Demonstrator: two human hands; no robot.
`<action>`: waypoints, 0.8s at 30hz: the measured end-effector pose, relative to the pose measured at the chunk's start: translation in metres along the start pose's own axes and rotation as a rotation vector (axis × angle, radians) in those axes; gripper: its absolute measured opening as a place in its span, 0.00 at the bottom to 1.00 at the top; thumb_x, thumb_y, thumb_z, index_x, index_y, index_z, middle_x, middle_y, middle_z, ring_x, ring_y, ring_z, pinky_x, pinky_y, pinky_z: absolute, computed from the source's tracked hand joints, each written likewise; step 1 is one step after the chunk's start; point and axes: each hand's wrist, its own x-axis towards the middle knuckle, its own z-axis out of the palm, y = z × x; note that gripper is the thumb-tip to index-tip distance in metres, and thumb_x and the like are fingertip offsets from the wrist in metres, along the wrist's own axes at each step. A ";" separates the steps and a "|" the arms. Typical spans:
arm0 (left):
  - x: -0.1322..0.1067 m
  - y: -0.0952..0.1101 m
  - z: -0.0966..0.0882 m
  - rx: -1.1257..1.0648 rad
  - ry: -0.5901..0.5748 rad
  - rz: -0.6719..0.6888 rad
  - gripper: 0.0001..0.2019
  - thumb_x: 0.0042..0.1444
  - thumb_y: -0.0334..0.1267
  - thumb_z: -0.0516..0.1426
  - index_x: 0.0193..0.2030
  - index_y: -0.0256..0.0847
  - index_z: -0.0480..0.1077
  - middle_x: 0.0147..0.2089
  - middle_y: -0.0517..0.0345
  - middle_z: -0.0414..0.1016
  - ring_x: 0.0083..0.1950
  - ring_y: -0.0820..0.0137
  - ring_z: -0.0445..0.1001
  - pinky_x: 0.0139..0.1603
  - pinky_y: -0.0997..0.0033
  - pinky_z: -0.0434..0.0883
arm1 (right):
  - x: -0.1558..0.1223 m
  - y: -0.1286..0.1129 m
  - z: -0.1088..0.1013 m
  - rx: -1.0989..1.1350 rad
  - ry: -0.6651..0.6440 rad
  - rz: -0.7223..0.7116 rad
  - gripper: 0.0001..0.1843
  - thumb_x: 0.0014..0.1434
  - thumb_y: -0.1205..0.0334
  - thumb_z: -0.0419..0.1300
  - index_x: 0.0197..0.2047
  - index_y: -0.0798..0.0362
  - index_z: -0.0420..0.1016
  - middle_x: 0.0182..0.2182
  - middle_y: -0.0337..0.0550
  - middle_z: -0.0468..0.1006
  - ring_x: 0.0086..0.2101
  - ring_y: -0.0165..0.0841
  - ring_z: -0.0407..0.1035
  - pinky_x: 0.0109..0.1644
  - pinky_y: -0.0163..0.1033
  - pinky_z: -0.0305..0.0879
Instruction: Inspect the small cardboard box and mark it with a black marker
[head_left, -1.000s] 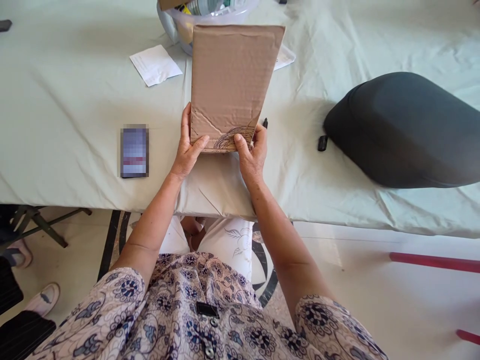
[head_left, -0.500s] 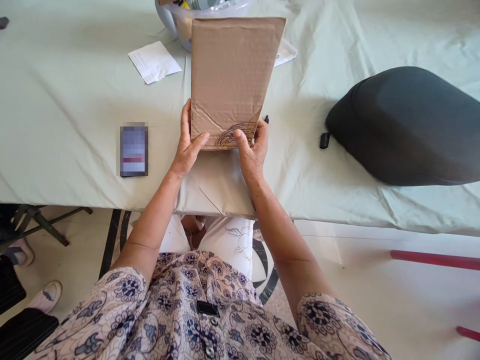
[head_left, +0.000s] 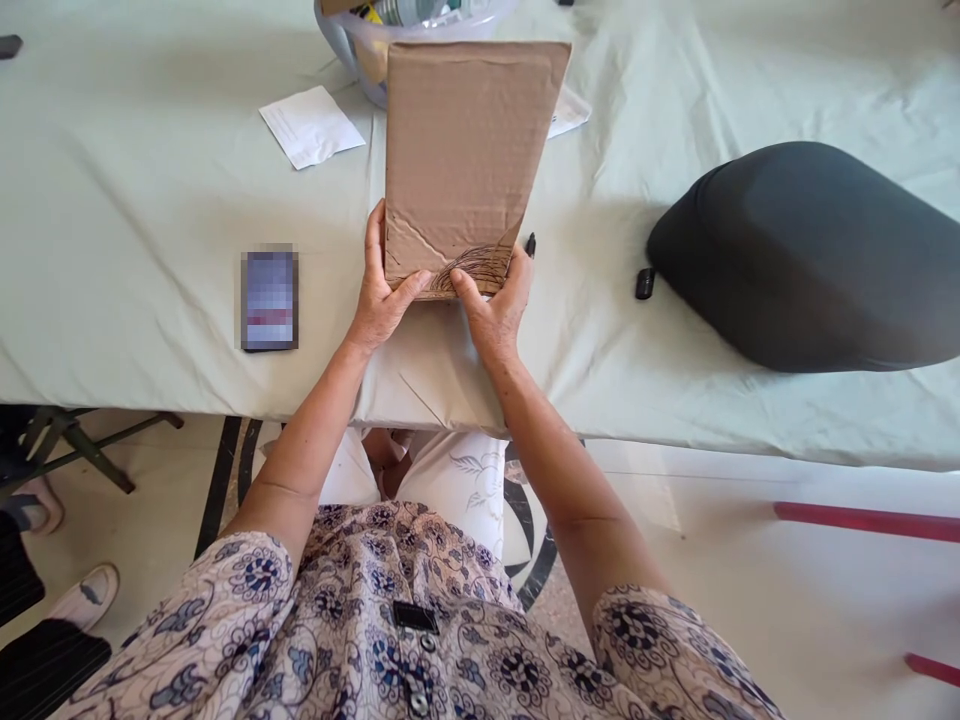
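Observation:
A brown cardboard sheet (head_left: 465, 140) stands tilted up over the table (head_left: 150, 200), with dark pen scribbles near its lower right corner. My left hand (head_left: 381, 290) grips its lower left corner, thumb across the front. My right hand (head_left: 491, 305) grips the lower right corner, thumb on the scribbles. A black pen tip (head_left: 530, 243) pokes out behind my right hand; whether my fingers hold it is hidden.
A phone (head_left: 269, 299) lies left of my hands. A white paper slip (head_left: 311, 126) lies further back. A clear plastic tub (head_left: 360, 40) with items stands behind the cardboard. A large black cushion-like object (head_left: 810, 255) and a small black cap (head_left: 644, 283) lie right.
My two thumbs have slid closer together along the cardboard's lower edge. The cardboard stays upright in nearly the same place.

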 end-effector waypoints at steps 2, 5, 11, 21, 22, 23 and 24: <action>0.000 0.001 0.000 -0.001 0.009 -0.005 0.51 0.61 0.62 0.62 0.80 0.62 0.35 0.86 0.56 0.42 0.87 0.56 0.43 0.87 0.50 0.45 | 0.004 0.001 -0.006 0.014 -0.005 -0.002 0.38 0.66 0.32 0.56 0.69 0.47 0.63 0.58 0.51 0.72 0.61 0.45 0.69 0.69 0.59 0.67; 0.000 0.001 0.000 -0.002 0.027 0.001 0.50 0.61 0.63 0.62 0.80 0.62 0.36 0.85 0.57 0.44 0.87 0.55 0.43 0.87 0.50 0.44 | 0.016 0.007 -0.023 0.009 0.015 0.018 0.29 0.74 0.39 0.42 0.61 0.49 0.72 0.53 0.50 0.76 0.56 0.42 0.72 0.66 0.57 0.69; -0.001 -0.004 0.001 -0.012 0.032 0.003 0.51 0.59 0.66 0.62 0.80 0.63 0.36 0.86 0.58 0.41 0.87 0.53 0.42 0.87 0.48 0.47 | 0.029 0.012 -0.048 -0.569 -0.042 0.267 0.21 0.67 0.58 0.57 0.60 0.49 0.79 0.54 0.54 0.75 0.58 0.47 0.68 0.68 0.61 0.63; 0.000 -0.014 0.001 -0.069 0.031 0.048 0.49 0.60 0.63 0.63 0.80 0.66 0.38 0.86 0.63 0.41 0.87 0.54 0.42 0.87 0.47 0.49 | 0.027 0.020 -0.048 -0.217 -0.026 0.214 0.26 0.67 0.60 0.46 0.61 0.52 0.75 0.53 0.51 0.77 0.50 0.38 0.73 0.62 0.53 0.72; 0.000 -0.014 0.001 -0.068 0.034 0.043 0.49 0.60 0.62 0.63 0.80 0.66 0.38 0.86 0.63 0.41 0.87 0.54 0.42 0.87 0.47 0.48 | 0.027 0.020 -0.048 -0.155 0.018 0.138 0.27 0.68 0.55 0.47 0.66 0.51 0.70 0.56 0.51 0.74 0.51 0.38 0.73 0.61 0.52 0.73; 0.000 -0.013 0.001 -0.066 0.040 0.037 0.49 0.61 0.62 0.63 0.80 0.65 0.39 0.86 0.62 0.40 0.87 0.55 0.41 0.87 0.47 0.47 | 0.027 0.019 -0.047 -0.113 0.056 0.062 0.30 0.69 0.49 0.49 0.70 0.49 0.64 0.59 0.52 0.71 0.53 0.39 0.73 0.59 0.52 0.74; 0.000 -0.012 0.001 -0.064 0.045 0.030 0.49 0.61 0.62 0.63 0.80 0.63 0.39 0.86 0.60 0.40 0.87 0.55 0.41 0.88 0.47 0.46 | 0.025 0.017 -0.045 -0.091 0.092 -0.008 0.33 0.68 0.43 0.51 0.72 0.47 0.59 0.60 0.52 0.69 0.54 0.40 0.72 0.58 0.53 0.75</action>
